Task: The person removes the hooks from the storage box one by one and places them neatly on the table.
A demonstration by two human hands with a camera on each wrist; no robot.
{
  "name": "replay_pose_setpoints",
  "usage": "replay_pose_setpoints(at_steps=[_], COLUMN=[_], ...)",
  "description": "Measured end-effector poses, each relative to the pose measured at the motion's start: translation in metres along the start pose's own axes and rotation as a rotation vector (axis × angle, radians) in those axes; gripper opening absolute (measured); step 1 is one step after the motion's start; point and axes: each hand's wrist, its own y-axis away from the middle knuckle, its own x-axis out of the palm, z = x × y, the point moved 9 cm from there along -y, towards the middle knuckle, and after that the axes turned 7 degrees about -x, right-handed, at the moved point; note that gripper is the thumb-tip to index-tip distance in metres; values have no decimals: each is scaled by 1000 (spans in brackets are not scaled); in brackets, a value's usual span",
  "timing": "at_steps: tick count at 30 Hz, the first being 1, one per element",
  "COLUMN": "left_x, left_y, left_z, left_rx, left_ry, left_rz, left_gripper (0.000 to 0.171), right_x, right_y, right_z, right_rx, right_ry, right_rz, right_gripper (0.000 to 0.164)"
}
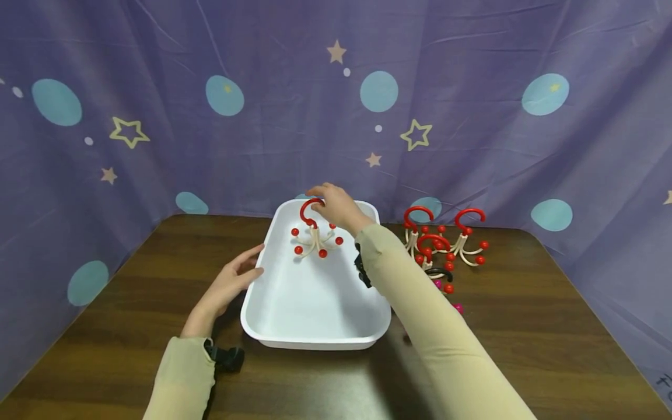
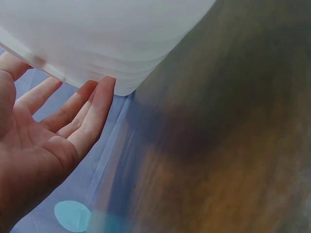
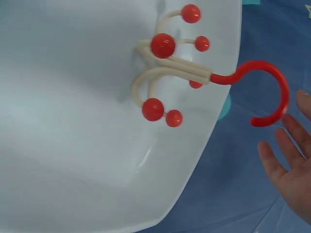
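Observation:
A hook hanger with a red hook (image 3: 279, 80) and curved cream arms tipped with red balls stands upright in the far part of a white plastic tub (image 1: 315, 312). My right hand (image 1: 340, 207) is beside the top of that hook, its fingers spread and not wrapped round it. In the right wrist view the fingertips (image 3: 266, 151) are right by the hook's curve. At the tub's left side is my left hand (image 1: 227, 283), its fingers extended and touching near the rim. The left wrist view shows fingertips (image 2: 104, 85) against the tub's outer wall.
Right of the tub, several similar hangers (image 1: 462, 248) stand close together on the brown wooden table (image 1: 530, 326). Among them are a black hook (image 1: 443, 273) and pink balls (image 1: 458, 308). A purple patterned curtain (image 1: 294, 146) hangs behind the table.

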Motion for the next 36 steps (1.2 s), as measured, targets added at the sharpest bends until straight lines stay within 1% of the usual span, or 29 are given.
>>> replay_pose_setpoints(at_steps=[4,8,15,18,22,29,36], left_x=[0,0,0,-1,-1,0,0], left_y=[0,0,-1,-1,-1,-2,-1], left_z=[1,0,2,1,0,-1,-1], left_rx=[3,12,6,12,23,22,25], left_ry=[5,6,9,6,3,4,0], left_rz=[1,7,12,9,7,10,14], left_gripper=[55,55,55,56,55,55,56], right_x=[7,7,5,5,7,12,18], right_y=[0,1,-1,-3,-2,1,6], right_z=[0,3,7,8,8,7,7], right_rx=[-20,-26,-41,-41,-29,-1,-16], right_ry=[44,41,33,17,-6,-53,-81], right_rz=[12,0,-36,-42,-21,17,51], right_gripper=[31,27,19,19,21,21,21])
